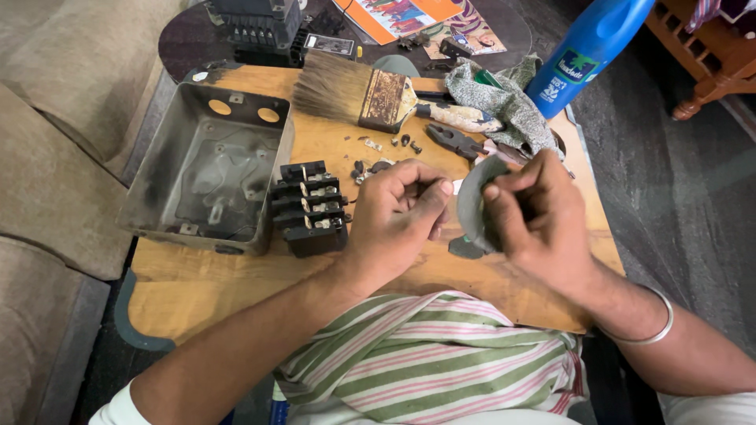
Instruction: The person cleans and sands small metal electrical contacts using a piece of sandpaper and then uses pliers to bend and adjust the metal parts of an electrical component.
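Here, grey sheet (475, 206) sits in right hand (535, 212); left hand (398, 216) beside.

A worn wooden desk (236, 291) carries an open grey metal box (206, 167) at its left, with a black terminal block (312, 208) just beside it. Along the far edge lie a wide paintbrush (370, 93), pliers (461, 142), a grey rag (504, 102) and scattered small screws (405, 143).
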